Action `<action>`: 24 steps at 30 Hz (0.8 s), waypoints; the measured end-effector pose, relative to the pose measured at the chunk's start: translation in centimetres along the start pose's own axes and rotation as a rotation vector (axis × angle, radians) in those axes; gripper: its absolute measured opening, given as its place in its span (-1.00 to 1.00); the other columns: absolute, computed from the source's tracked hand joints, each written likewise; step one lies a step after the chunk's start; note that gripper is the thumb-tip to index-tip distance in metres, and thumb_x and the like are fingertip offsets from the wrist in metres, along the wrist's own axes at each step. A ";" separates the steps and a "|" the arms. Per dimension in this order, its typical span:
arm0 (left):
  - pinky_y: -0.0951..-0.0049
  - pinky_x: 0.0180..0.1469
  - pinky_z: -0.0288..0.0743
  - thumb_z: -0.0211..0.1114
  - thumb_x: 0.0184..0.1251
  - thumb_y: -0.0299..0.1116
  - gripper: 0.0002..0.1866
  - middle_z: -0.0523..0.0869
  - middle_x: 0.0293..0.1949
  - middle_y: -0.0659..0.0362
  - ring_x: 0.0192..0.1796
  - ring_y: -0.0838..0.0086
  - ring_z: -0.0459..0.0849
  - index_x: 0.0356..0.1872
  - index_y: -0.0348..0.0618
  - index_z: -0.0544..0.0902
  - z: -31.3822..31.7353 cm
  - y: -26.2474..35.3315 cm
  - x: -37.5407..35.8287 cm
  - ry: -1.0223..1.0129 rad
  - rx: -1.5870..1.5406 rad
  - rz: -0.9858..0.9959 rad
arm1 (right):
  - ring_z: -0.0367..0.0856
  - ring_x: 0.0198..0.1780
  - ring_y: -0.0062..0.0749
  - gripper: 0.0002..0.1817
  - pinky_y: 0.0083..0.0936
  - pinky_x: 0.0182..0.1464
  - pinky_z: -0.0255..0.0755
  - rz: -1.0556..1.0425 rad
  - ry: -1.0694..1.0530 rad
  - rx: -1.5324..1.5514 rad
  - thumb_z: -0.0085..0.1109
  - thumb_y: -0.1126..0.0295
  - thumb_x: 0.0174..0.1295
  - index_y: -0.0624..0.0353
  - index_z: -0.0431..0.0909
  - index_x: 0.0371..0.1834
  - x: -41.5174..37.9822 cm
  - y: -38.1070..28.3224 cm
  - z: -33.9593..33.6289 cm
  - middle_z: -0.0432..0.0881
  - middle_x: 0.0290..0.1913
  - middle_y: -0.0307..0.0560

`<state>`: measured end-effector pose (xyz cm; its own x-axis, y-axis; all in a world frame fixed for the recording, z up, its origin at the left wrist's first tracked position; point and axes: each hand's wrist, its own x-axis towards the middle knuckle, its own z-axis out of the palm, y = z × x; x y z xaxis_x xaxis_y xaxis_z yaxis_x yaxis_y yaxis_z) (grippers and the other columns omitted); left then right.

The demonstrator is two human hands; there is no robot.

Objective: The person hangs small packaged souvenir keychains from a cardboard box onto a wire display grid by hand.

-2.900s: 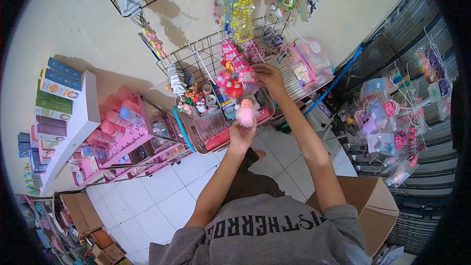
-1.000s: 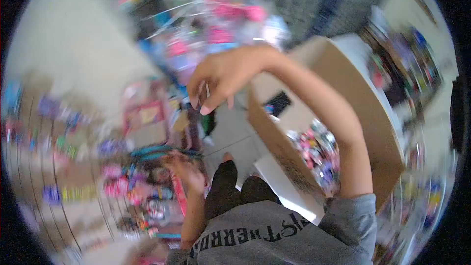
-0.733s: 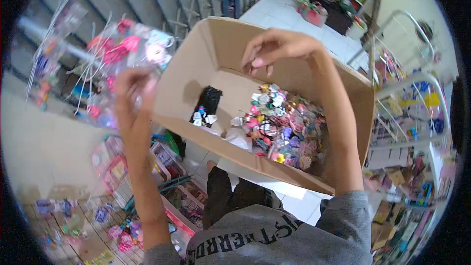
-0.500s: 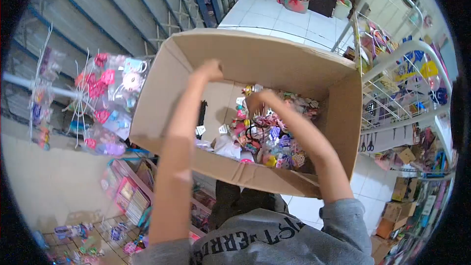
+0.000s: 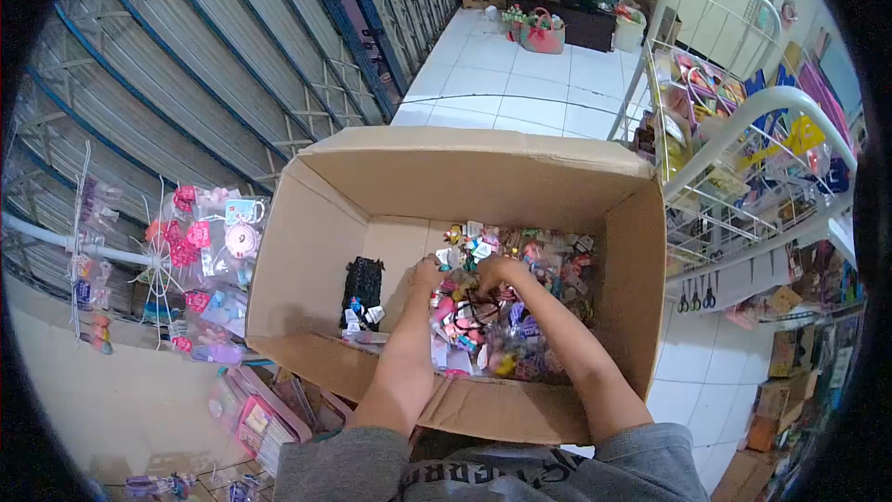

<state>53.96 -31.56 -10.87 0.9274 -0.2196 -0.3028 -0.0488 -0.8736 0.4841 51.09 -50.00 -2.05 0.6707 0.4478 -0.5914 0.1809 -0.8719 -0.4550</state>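
A large open cardboard box (image 5: 483, 163) is in front of me, with a pile of small packaged accessories (image 5: 506, 335) covering its middle and right. Both arms reach down into it. My left hand (image 5: 426, 275) touches the left edge of the pile, its fingers bent and partly hidden. Just to its right, my right hand (image 5: 499, 273) is among the items, fingertips pointing down; what they hold, if anything, is hidden. A black bundle with white tags (image 5: 362, 288) lies on the box floor to the left of my left hand.
Packaged accessories (image 5: 200, 242) hang on a rack at the left, before a metal folding gate (image 5: 223, 56). A white wire rack (image 5: 725, 177) with goods stands at the right. Pink packages (image 5: 265, 423) lie below left. A red basket (image 5: 542, 34) sits on the far floor.
My left hand has moved from the box's left back area to the left edge of the pile, closer to my right hand. The view has shifted, and the box appears lower.
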 end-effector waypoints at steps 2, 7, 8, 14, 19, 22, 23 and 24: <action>0.33 -0.17 0.37 0.17 -0.18 -0.36 -0.78 0.54 -0.38 -0.05 -0.25 0.19 0.51 -0.40 -0.13 0.52 -2.2 3.4 -1.1 -0.029 0.025 -0.090 | 0.52 -0.41 -0.24 -0.58 -0.39 -0.37 0.38 -0.007 0.035 -0.005 0.16 0.17 -0.45 0.29 0.51 -0.52 -1.0 -0.4 -1.8 0.54 -0.46 0.05; 0.28 -0.20 0.36 0.11 -0.18 -0.40 -0.73 0.53 -0.37 -0.12 -0.28 0.12 0.51 -0.36 -0.26 0.50 -1.9 2.1 0.3 -0.125 0.121 0.046 | 0.52 -0.46 -0.26 -0.72 -0.46 -0.38 0.37 -0.133 0.214 0.207 0.12 0.31 -0.40 0.24 0.51 -0.55 -5.0 -2.0 -6.6 0.54 -0.52 0.02; 0.28 -0.25 0.37 0.11 -0.19 -0.39 -0.76 0.53 -0.41 -0.13 -0.32 0.11 0.52 -0.42 -0.29 0.51 -2.4 2.4 0.1 -0.151 0.082 0.080 | 0.52 -0.46 -0.26 -0.72 -0.46 -0.38 0.37 -0.144 0.204 0.199 0.12 0.31 -0.40 0.24 0.51 -0.55 -5.7 -2.4 -7.3 0.54 -0.52 0.02; 0.50 -0.60 0.29 0.19 -0.15 -0.12 -0.64 0.47 -0.80 0.15 -0.71 0.52 0.40 -0.77 -0.26 0.52 -4.4 2.1 2.1 -0.474 -0.384 0.006 | 0.50 -0.55 -0.37 -0.86 -0.52 -0.43 0.37 -0.243 0.525 0.256 0.05 0.43 -0.30 0.24 0.48 -0.61 -8.4 -4.1 -10.2 0.53 -0.60 -0.02; 0.61 -0.63 0.26 0.14 -0.07 -0.16 -0.73 0.51 -0.65 0.21 -0.64 0.62 0.38 -0.61 -0.19 0.54 -12.8 5.6 -1.5 -0.499 -0.633 -0.161 | 0.50 -0.48 -0.48 -0.81 -0.60 -0.40 0.38 -0.439 0.739 0.799 -0.08 0.58 -0.22 0.32 0.41 -0.45 -13.0 -7.9 -13.2 0.51 -0.51 -0.04; 0.59 -0.49 0.38 0.19 -0.15 -0.18 -0.72 0.56 -0.50 0.15 -0.52 0.58 0.49 -0.45 -0.16 0.54 -10.3 1.9 -0.9 -0.446 -0.663 -0.086 | 0.47 -0.42 -0.56 -0.79 -0.67 -0.37 0.35 -0.529 0.731 0.867 -0.11 0.63 -0.19 0.33 0.37 -0.40 -16.4 -10.8 -14.4 0.48 -0.47 -0.11; 0.54 -0.41 0.42 0.20 -0.17 -0.21 -0.71 0.57 -0.42 0.12 -0.45 0.51 0.52 -0.37 -0.11 0.53 -8.0 -0.5 0.7 -0.370 -0.435 0.117 | 0.47 -0.40 -0.57 -0.80 -0.68 -0.36 0.34 -0.555 0.699 0.934 -0.12 0.64 -0.17 0.32 0.37 -0.39 -17.4 -11.6 -14.9 0.47 -0.46 -0.13; 0.47 -0.31 0.42 0.21 -0.22 -0.26 -0.69 0.56 -0.44 0.10 -0.39 0.42 0.53 -0.33 -0.07 0.52 -3.9 -4.1 2.7 -0.173 -0.145 0.308 | 0.44 -0.38 -0.59 -0.78 -0.70 -0.34 0.33 -0.571 0.692 0.921 -0.15 0.67 -0.15 0.32 0.37 -0.36 -18.4 -12.2 -15.1 0.45 -0.42 -0.16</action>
<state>58.13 -26.89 -10.45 0.8005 -0.5431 -0.2537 -0.2503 -0.6874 0.6817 47.41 -50.60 24.42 0.9451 0.2731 0.1795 0.1893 -0.0096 -0.9819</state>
